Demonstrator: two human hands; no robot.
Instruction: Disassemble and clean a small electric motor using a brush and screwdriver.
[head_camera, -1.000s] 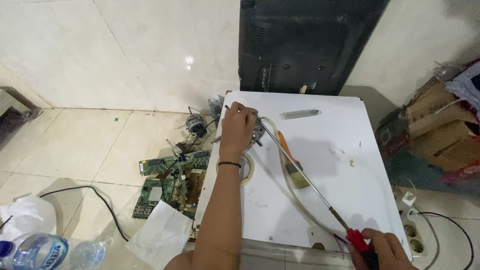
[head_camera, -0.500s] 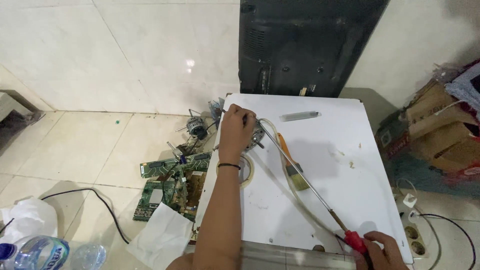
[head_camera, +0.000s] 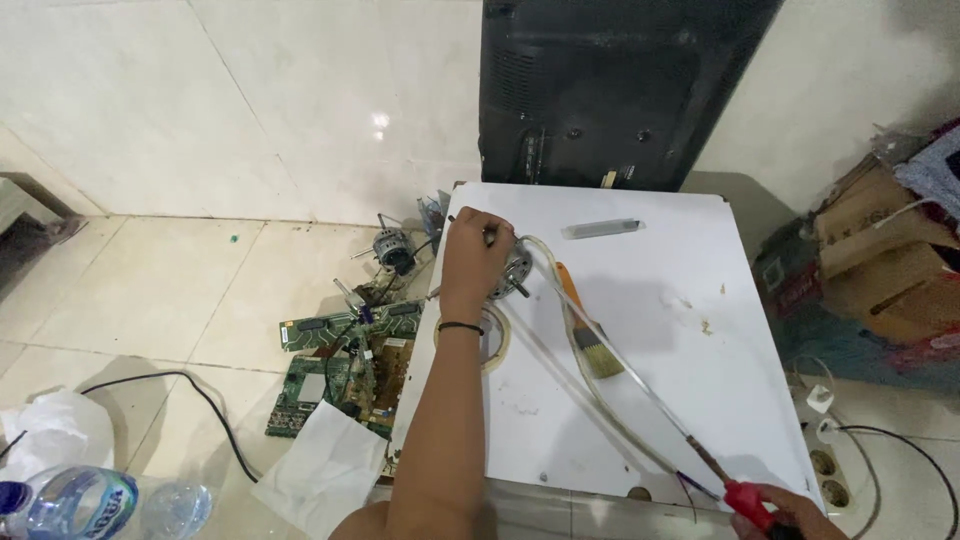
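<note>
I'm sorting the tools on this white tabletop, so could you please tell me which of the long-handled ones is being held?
The red-handled screwdriver, gripped by the right hand at the near edge. The orange-handled paintbrush lies loose mid-table, untouched by either hand.

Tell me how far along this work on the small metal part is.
Done: tools are laid out on the white board, with a paintbrush set down. In hand: the left hand grips the small metal part while the right hand holds a red-handled screwdriver at the near edge. Left: the pictures show no finished result.
</note>
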